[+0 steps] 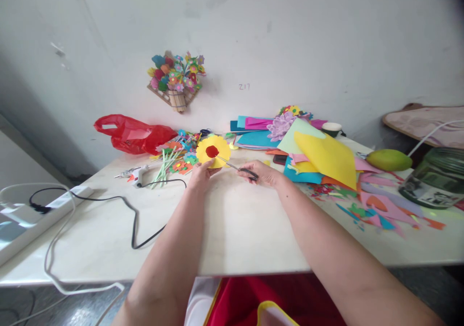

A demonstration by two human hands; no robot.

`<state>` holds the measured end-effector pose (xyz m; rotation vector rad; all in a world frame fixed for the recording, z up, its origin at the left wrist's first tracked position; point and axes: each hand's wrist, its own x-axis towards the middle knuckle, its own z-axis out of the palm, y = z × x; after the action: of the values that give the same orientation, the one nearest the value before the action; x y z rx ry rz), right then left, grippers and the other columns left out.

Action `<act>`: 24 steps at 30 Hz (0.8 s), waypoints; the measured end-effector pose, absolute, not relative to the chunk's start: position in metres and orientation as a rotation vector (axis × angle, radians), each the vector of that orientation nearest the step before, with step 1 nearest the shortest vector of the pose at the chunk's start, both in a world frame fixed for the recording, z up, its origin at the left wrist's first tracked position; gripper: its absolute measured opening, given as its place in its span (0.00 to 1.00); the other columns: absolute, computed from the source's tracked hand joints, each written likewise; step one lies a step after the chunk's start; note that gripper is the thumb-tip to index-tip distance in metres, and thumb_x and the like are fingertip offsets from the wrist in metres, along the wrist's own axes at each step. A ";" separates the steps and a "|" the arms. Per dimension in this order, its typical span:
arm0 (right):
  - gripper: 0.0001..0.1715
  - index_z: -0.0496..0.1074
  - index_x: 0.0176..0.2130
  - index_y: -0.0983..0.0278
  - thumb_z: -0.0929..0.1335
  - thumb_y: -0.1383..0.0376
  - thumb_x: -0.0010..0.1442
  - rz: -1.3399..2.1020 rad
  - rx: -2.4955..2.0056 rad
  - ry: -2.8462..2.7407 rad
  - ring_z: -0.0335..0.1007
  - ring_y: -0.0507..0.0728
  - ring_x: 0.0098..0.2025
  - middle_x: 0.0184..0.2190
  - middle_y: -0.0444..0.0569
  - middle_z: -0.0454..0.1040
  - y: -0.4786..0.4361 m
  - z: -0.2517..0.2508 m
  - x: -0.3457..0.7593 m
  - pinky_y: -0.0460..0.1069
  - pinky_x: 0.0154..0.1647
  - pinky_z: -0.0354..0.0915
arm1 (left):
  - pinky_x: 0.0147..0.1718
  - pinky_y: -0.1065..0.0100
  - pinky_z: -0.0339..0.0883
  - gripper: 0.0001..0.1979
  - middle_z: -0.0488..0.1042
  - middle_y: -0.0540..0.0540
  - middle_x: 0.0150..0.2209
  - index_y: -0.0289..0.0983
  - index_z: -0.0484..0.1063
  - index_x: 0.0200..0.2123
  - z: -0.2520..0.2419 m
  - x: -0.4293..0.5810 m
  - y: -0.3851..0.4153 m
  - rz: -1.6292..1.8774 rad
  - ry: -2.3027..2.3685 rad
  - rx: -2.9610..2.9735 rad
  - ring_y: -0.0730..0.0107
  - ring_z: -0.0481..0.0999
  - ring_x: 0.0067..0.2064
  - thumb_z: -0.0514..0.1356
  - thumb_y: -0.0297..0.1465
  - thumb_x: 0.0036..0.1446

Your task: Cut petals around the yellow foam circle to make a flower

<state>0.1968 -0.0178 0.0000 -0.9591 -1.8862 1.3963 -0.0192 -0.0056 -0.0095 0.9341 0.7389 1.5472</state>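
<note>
A yellow foam flower (pixel 201 151) with a scalloped edge and a red round centre (pixel 212 151) is pinched by its lower edge in my left hand (pixel 203 171). My right hand (pixel 259 172) is closed round the dark handles of a pair of scissors (pixel 232 165). The scissor tips point left and reach the flower just beside the red centre; whether they touch it I cannot tell. Both hands are a little above the white table (pixel 250 229). Small coloured foam flowers (pixel 181 165) lie behind and left of my left hand.
On the left are a glue gun (pixel 138 175) with a black cord, pale green sticks (pixel 165 166), a red plastic bag (pixel 134 135) and a power strip (pixel 68 200). Foam sheets (pixel 326 152), scraps (pixel 387 207), a green-yellow fruit (pixel 389 160) and a glass jar (pixel 437 178) lie right.
</note>
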 end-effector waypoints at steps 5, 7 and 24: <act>0.15 0.68 0.27 0.67 0.67 0.56 0.52 1.412 -0.955 -1.863 0.55 0.46 0.16 0.16 0.40 0.61 -0.019 0.000 0.196 0.41 0.12 0.48 | 0.36 0.61 0.75 0.18 0.78 0.43 0.34 0.32 0.74 0.40 -0.012 -0.020 -0.002 1.562 0.741 0.940 0.64 0.78 0.33 0.67 0.27 0.42; 0.15 0.68 0.28 0.67 0.67 0.56 0.52 1.410 -0.958 -1.867 0.54 0.45 0.16 0.15 0.40 0.61 -0.020 0.001 0.195 0.41 0.12 0.48 | 0.36 0.61 0.75 0.17 0.79 0.43 0.34 0.32 0.74 0.39 -0.012 -0.020 -0.002 1.563 0.738 0.938 0.63 0.78 0.33 0.67 0.27 0.42; 0.16 0.68 0.27 0.66 0.67 0.55 0.52 1.396 -0.955 -1.875 0.54 0.45 0.15 0.15 0.39 0.60 -0.022 0.003 0.195 0.41 0.12 0.48 | 0.39 0.58 0.75 0.18 0.79 0.42 0.35 0.32 0.74 0.41 -0.011 -0.019 -0.003 1.574 0.720 0.939 0.62 0.78 0.35 0.66 0.26 0.42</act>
<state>0.1949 -0.0215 0.0026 -0.9552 -1.8755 1.3964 -0.0193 -0.0033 -0.0114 0.9392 0.7204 1.5740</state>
